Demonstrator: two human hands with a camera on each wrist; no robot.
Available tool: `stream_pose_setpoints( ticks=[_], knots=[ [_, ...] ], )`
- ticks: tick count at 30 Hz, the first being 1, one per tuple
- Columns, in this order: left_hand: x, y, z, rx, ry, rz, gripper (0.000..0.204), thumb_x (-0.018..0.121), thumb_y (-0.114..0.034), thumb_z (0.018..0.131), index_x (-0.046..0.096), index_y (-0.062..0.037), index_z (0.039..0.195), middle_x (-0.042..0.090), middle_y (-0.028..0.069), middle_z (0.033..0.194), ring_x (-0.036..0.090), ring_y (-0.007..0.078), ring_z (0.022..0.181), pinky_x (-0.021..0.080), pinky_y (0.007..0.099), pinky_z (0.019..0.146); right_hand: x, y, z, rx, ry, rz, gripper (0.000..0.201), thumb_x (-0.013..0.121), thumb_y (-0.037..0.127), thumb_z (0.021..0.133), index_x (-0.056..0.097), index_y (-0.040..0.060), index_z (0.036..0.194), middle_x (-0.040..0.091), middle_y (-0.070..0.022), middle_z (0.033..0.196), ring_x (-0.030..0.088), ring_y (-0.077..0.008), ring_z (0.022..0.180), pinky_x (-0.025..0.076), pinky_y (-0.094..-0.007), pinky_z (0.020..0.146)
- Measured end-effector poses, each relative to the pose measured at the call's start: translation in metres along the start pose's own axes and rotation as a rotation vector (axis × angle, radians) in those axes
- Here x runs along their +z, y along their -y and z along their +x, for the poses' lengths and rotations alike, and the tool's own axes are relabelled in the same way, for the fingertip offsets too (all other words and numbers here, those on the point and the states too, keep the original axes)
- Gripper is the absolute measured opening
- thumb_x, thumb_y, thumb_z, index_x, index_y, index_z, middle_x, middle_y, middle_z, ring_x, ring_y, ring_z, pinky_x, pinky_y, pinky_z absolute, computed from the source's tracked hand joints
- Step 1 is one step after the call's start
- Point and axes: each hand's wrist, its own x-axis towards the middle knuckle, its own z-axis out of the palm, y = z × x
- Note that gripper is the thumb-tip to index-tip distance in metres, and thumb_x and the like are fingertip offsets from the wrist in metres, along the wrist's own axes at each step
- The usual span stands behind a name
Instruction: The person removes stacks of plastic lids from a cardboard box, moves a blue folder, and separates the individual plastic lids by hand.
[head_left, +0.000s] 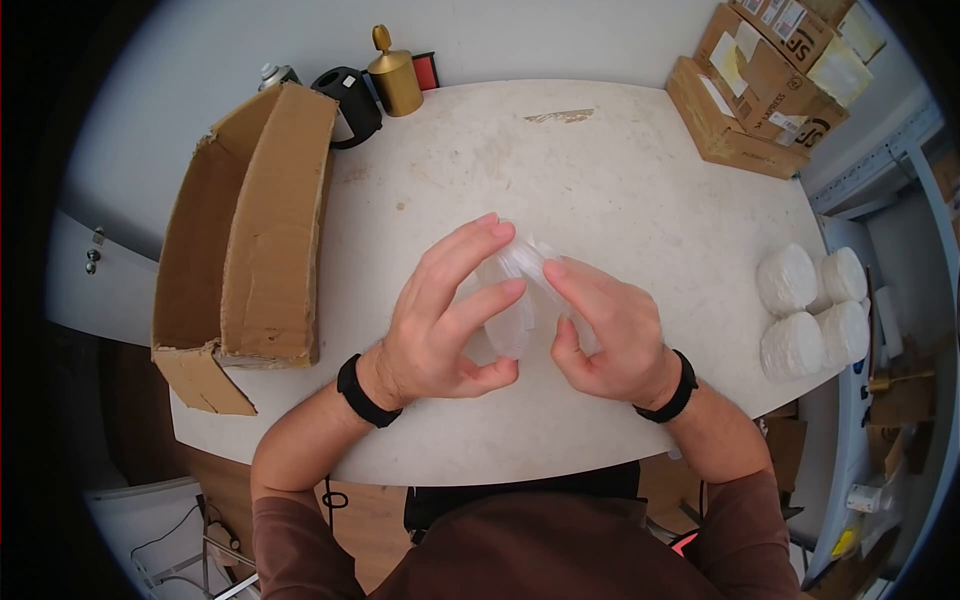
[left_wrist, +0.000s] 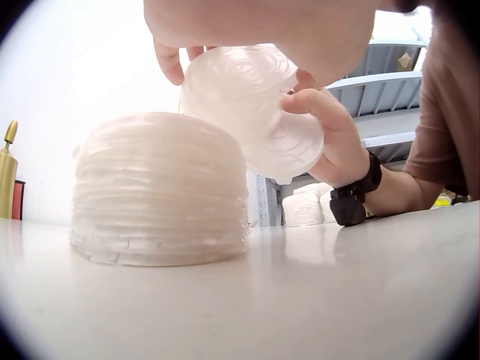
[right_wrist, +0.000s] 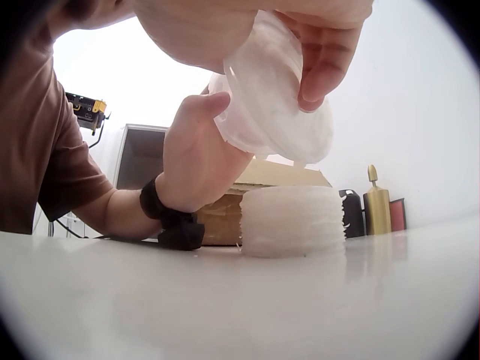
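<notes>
Over the middle of the table, my left hand and right hand hold translucent round plastic lids between them. In the left wrist view, the left hand grips a short stack of lids from above. Beside it the right hand pinches further lids, tilted and overlapping the others. The right wrist view shows the held lids on a slant, fingers at their rims. Below them a taller stack of lids stands upright on the table, mostly hidden in the head view.
An open cardboard box stands at the left. Behind it are a black kettle and a gold canister. Several white wrapped stacks sit at the right edge, with shipping boxes at the back right.
</notes>
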Motion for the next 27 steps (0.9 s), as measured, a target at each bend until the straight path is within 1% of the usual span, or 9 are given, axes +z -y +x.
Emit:
stream_pose_setpoints(
  ticks=[5,7,14,16,17,20,22,23,27],
  knots=[
    [-0.001,0.003,-0.001,0.03,-0.025,0.0,0.073,0.086,-0.009,0.071,0.061,-0.008,0.139,0.055,0.0302,0.151,0.06,0.0524,0.135,0.055,0.058,0.11,0.0,0.0,0.0,0.003,0.001,-0.018,0.076,0.066,-0.015,0.067,0.064,-0.003,0.142,0.075,-0.0213,0.122,0.074,-0.0294,0.082,0.06,-0.0359,0.065],
    [-0.004,0.001,-0.001,0.018,0.053,0.054,0.078,0.086,-0.008,0.073,0.05,-0.0119,0.143,0.048,0.0327,0.156,0.054,0.054,0.141,0.049,0.0625,0.115,-0.001,0.0,0.001,-0.001,-0.01,-0.029,0.074,0.066,-0.016,0.067,0.065,-0.0033,0.14,0.075,-0.0215,0.121,0.074,-0.0297,0.082,0.06,-0.0359,0.065],
    [-0.003,0.003,-0.005,0.014,0.0,0.026,0.081,0.092,-0.011,0.072,0.051,-0.0129,0.141,0.049,0.0311,0.154,0.055,0.0518,0.14,0.051,0.0618,0.113,-0.005,-0.001,0.0,0.019,-0.018,-0.039,0.071,0.066,-0.017,0.068,0.066,-0.0041,0.138,0.075,-0.0222,0.121,0.076,-0.0318,0.086,0.062,-0.0366,0.069],
    [-0.001,0.003,-0.004,0.019,-0.107,-0.026,0.068,0.094,-0.008,0.068,0.063,-0.0088,0.129,0.055,0.0283,0.15,0.06,0.0478,0.134,0.057,0.0547,0.107,-0.007,-0.002,0.0,0.035,-0.042,-0.055,0.068,0.066,-0.017,0.071,0.066,-0.0053,0.138,0.075,-0.0235,0.122,0.077,-0.0353,0.094,0.064,-0.0376,0.074],
    [-0.001,0.003,-0.004,0.019,-0.107,-0.027,0.068,0.094,-0.008,0.068,0.063,-0.0088,0.129,0.055,0.0283,0.15,0.06,0.0478,0.134,0.057,0.0547,0.107,-0.008,-0.002,0.0,0.035,-0.042,-0.055,0.068,0.066,-0.017,0.071,0.066,-0.0053,0.138,0.075,-0.0235,0.122,0.077,-0.0353,0.094,0.064,-0.0376,0.074],
    [-0.01,0.003,-0.003,0.018,-0.102,-0.019,0.069,0.094,-0.012,0.069,0.063,-0.009,0.131,0.055,0.0278,0.149,0.06,0.0472,0.133,0.056,0.0553,0.107,-0.013,-0.001,0.0,0.088,-0.051,-0.059,0.064,0.067,-0.016,0.073,0.065,-0.0076,0.137,0.075,-0.0252,0.123,0.078,-0.0387,0.1,0.065,-0.0389,0.081],
    [-0.02,0.001,0.0,0.015,-0.03,0.098,0.083,0.09,-0.017,0.075,0.053,-0.0096,0.149,0.05,0.0308,0.154,0.056,0.0481,0.139,0.052,0.0562,0.111,-0.016,-0.002,0.001,0.128,-0.074,-0.13,0.064,0.066,-0.015,0.075,0.062,-0.0099,0.139,0.073,-0.0265,0.127,0.078,-0.0395,0.104,0.065,-0.0395,0.086],
    [-0.022,0.0,0.004,0.015,-0.03,0.098,0.083,0.09,-0.017,0.075,0.053,-0.0096,0.149,0.05,0.0308,0.154,0.056,0.0481,0.139,0.052,0.0562,0.111,-0.017,-0.005,0.0,0.128,-0.074,-0.13,0.064,0.066,-0.015,0.075,0.062,-0.0099,0.139,0.073,-0.0265,0.127,0.078,-0.0395,0.104,0.065,-0.0395,0.086],
    [-0.027,-0.005,0.025,-0.271,0.176,0.285,0.083,0.089,-0.02,0.079,0.058,-0.0071,0.155,0.056,0.0254,0.152,0.058,0.0412,0.135,0.047,0.0501,0.113,-0.021,-0.017,0.0,0.175,-0.148,-0.22,0.064,0.065,-0.014,0.079,0.058,-0.0113,0.143,0.071,-0.0271,0.133,0.076,-0.0399,0.114,0.063,-0.0407,0.095]
  ],
)
